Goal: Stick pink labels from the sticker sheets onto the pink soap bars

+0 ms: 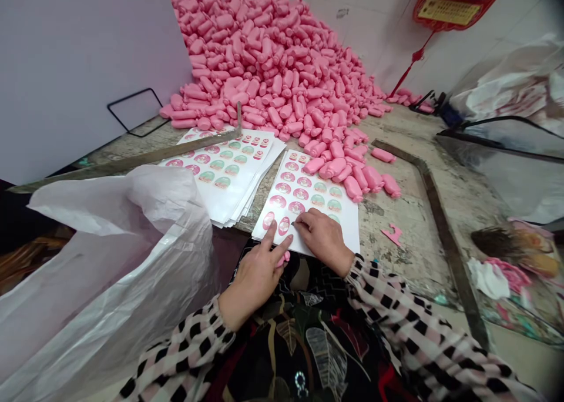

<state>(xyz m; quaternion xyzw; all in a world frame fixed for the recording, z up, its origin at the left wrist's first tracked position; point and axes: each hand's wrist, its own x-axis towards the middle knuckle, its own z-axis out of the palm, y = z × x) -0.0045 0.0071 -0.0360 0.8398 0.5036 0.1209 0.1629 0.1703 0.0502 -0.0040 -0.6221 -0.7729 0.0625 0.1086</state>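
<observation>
A sheet of stickers [288, 181] with pink and green oval labels lies on a paper stack at the table's front edge. My left hand [258, 275] is closed around a small pink plastic bottle [283, 258], mostly hidden by the fingers. Its fingertips press on the sheet's near edge, by the bottom-row pink labels. Over the sheet's lower middle, my right hand [324, 237] is pinched, with a small dark tip showing at its fingertips beside a pink label. What that tip belongs to is hidden.
A large heap of pink bottles [273, 55] covers the back of the table. Left of my sheet lies another sticker stack [238, 181]. A white plastic bag [167, 261] hangs at the front left. A metal strip [436, 225], pink hanger piece [392, 234] and brush [496, 240] are right.
</observation>
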